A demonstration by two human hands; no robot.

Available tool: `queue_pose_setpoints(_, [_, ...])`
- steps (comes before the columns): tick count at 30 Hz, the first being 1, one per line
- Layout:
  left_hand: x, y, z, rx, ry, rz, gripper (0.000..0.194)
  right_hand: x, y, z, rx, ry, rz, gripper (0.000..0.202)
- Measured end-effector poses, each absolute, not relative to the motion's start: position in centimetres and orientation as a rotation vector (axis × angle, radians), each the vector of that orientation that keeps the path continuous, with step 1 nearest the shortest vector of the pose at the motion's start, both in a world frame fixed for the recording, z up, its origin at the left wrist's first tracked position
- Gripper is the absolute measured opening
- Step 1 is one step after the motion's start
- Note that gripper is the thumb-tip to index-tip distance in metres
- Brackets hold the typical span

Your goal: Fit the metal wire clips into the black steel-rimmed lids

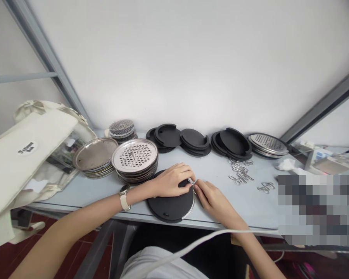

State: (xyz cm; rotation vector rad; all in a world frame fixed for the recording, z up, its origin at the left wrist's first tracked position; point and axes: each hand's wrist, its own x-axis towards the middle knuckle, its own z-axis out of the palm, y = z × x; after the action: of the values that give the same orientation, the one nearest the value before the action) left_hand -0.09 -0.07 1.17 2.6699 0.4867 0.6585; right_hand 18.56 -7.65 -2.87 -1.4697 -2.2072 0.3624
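A round black disc [171, 205] with a silver metal edge along its right side lies at the front of the table. My left hand [171, 181] rests across its upper part, with thumb and fingers closed around a small bent-wire metal clip [191, 181] at the right rim. From the right, my right hand [211, 197] pinches the same clip, fingertips close to those of the left. The fingers cover part of the clip, so how it sits on the rim cannot be made out.
Left of the disc stand stacks of round metal grater plates [134, 155] and plain metal discs [95, 154]. Black round holders [194, 139] line the wall. Loose wire clips [241, 172] lie at right. A cream bag [31, 155] sits far left; a white cable [197, 242] crosses in front.
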Motion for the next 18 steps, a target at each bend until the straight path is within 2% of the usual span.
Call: queue_pose_setpoints(18, [-0.10,-0.02,1.16,2.720,0.497,0.619,0.005,18.64,-7.63,-2.95,-1.471,-2.206,0.386,0.019])
